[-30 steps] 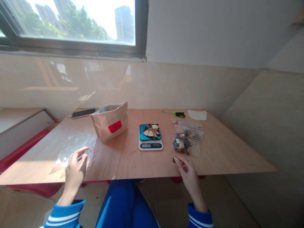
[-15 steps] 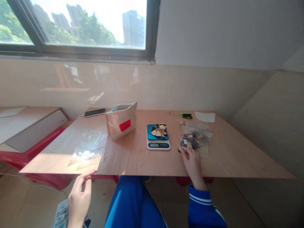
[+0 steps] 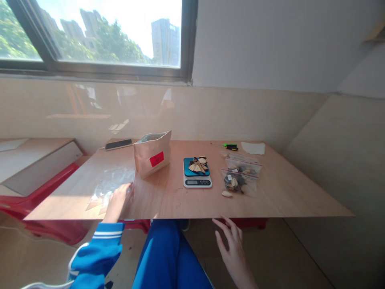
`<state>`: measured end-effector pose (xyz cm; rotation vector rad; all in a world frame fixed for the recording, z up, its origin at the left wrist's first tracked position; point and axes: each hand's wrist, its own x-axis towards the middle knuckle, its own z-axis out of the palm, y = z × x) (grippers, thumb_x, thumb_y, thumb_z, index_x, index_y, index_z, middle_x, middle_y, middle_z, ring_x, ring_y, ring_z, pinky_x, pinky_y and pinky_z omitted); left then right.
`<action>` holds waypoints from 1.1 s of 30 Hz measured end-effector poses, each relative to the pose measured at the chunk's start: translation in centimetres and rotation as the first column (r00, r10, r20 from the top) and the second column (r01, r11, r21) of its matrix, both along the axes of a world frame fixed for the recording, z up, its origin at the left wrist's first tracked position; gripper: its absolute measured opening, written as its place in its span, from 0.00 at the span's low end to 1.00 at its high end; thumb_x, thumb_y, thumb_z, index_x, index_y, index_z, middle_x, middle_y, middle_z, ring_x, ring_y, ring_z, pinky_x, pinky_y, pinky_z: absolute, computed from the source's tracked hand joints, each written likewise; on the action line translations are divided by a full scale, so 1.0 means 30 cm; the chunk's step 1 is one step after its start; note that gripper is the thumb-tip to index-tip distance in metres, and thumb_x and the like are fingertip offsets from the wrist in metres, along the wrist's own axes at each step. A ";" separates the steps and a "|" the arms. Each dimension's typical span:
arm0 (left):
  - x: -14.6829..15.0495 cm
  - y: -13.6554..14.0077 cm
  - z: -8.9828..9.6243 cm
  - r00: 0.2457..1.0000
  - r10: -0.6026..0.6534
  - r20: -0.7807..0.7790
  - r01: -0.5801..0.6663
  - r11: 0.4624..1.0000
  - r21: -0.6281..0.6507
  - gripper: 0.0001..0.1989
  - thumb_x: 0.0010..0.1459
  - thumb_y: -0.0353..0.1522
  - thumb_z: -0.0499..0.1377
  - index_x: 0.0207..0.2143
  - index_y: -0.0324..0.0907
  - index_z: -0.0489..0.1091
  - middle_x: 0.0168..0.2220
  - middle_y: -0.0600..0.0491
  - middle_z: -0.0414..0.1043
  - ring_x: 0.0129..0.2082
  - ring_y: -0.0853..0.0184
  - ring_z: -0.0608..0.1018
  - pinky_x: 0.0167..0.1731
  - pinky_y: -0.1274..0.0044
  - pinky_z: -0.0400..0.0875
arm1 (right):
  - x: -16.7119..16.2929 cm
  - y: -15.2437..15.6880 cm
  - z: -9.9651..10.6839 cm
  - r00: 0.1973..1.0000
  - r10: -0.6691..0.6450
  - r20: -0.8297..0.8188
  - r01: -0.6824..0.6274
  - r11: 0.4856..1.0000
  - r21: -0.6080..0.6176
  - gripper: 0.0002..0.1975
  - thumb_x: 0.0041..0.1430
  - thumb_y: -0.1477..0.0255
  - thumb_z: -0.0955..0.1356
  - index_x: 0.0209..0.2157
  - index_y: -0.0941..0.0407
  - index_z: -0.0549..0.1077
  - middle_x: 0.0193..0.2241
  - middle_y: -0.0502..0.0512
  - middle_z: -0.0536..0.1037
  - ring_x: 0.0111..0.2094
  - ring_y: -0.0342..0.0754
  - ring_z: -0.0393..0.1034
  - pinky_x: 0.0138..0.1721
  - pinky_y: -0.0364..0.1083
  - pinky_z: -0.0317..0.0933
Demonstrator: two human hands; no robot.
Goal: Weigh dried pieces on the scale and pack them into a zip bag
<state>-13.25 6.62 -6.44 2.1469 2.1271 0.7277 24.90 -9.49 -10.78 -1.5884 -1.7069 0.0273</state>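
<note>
Since half a second ago my left hand [image 3: 119,199] has come up from below the table edge onto the stack of clear flat zip bags [image 3: 112,184] at the near left of the wooden table [image 3: 285,192]; I judge an empty bag is about to be picked. It lies flat on the plastic, fingers loose, gripping nothing. My right hand [image 3: 233,249] has drawn back from the filled clear zip bags [image 3: 240,178] and hangs open and empty below the near edge. A pale dried slice [image 3: 226,194] it had lies just near of those bags. The blue-topped digital scale [image 3: 197,173] carries more slices, right of the brown paper pouch with a red label [image 3: 152,153].
</note>
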 end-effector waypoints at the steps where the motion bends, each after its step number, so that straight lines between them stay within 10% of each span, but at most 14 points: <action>1: -0.005 0.015 -0.005 1.000 -0.005 0.016 0.005 1.000 -0.005 0.17 0.59 0.36 0.48 0.42 0.38 0.71 0.43 0.44 0.75 0.44 0.57 0.76 0.47 0.67 0.69 | -0.026 -0.004 0.013 0.999 0.040 -0.035 -0.041 0.999 -0.027 0.14 0.64 0.70 0.61 0.48 0.46 0.72 0.49 0.57 0.69 0.50 0.54 0.65 0.48 0.55 0.65; 11: -0.007 0.004 -0.033 0.980 0.027 0.199 -0.037 0.998 0.044 0.18 0.54 0.40 0.53 0.39 0.38 0.73 0.32 0.50 0.72 0.32 0.59 0.78 0.37 0.71 0.72 | -0.258 0.049 0.255 0.867 0.367 -0.337 -0.453 0.863 -0.224 0.14 0.64 0.75 0.61 0.42 0.47 0.74 0.49 0.54 0.69 0.55 0.50 0.62 0.56 0.52 0.60; 19: 0.008 -0.020 0.016 0.963 0.044 0.267 -0.047 0.999 0.004 0.17 0.56 0.41 0.52 0.32 0.39 0.75 0.31 0.50 0.73 0.34 0.58 0.78 0.37 0.70 0.71 | -0.335 0.057 0.313 0.781 0.490 -0.388 -0.597 0.768 -0.231 0.13 0.63 0.78 0.62 0.42 0.49 0.74 0.48 0.53 0.70 0.53 0.48 0.63 0.56 0.50 0.58; 26: 0.152 -0.200 0.101 0.867 0.065 0.493 -0.129 0.987 0.096 0.19 0.57 0.45 0.54 0.42 0.43 0.73 0.38 0.50 0.75 0.34 0.62 0.77 0.38 0.70 0.72 | -0.396 0.133 0.299 0.764 0.363 -0.533 -0.492 0.862 -0.119 0.14 0.65 0.71 0.61 0.51 0.53 0.68 0.45 0.57 0.73 0.46 0.49 0.68 0.50 0.50 0.64; 33: 0.443 -0.346 0.137 0.654 -0.251 0.713 0.167 0.968 0.187 0.17 0.59 0.39 0.54 0.50 0.46 0.69 0.35 0.52 0.74 0.35 0.65 0.77 0.36 0.75 0.73 | -0.436 0.223 0.325 0.568 0.235 -0.789 -0.488 0.868 -0.092 0.18 0.63 0.58 0.61 0.44 0.56 0.72 0.36 0.56 0.79 0.36 0.48 0.75 0.37 0.45 0.69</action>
